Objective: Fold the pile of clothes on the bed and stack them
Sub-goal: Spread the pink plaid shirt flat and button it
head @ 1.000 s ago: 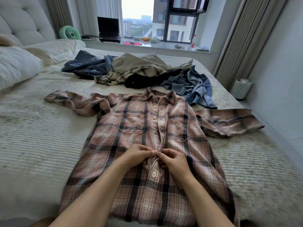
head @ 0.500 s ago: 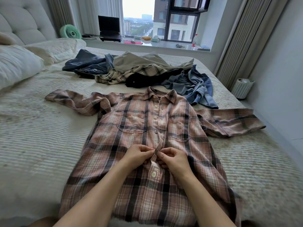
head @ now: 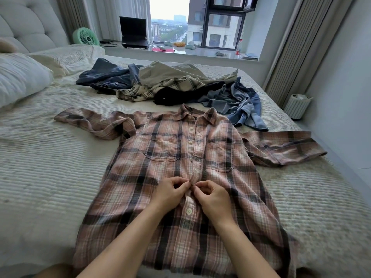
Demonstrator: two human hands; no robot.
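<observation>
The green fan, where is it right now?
In the head view the green fan stands far left on the window ledge, between the headboard and the laptop.

Open bedspread left of the plaid shirt, and a narrower strip to its right. Blocked beyond the collar by the pile of clothes, touching or nearly touching it. Hemmed in far left by pillows; right sleeve possibly reaching the bed edge.
</observation>
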